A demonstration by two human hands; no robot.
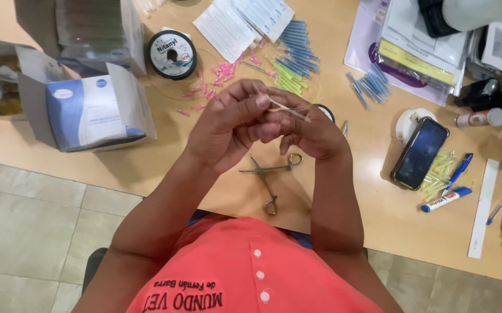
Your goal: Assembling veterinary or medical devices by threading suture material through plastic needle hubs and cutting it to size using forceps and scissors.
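A pale wooden bench [146, 168] stands over a tiled floor. Above its near edge, the left hand [227, 124] and right hand [312, 133] meet, fingers [262, 103] pinched narrow on one thin pale needle [288, 110] that slants between both fingertips; its ends are hard to make out. Just below lies one pair of metal forceps [268, 174]. Toward the far edge lie scattered pink caps [219, 78] and blue tubes [297, 46], too many to count. One phone [420, 152] lies toward the right edge.

You get bright, even light from above. Soft shadows fall under your hands [262, 124] toward six o'clock on the table [378, 220]. Focus stays sharp, with slight stretching at the edges.
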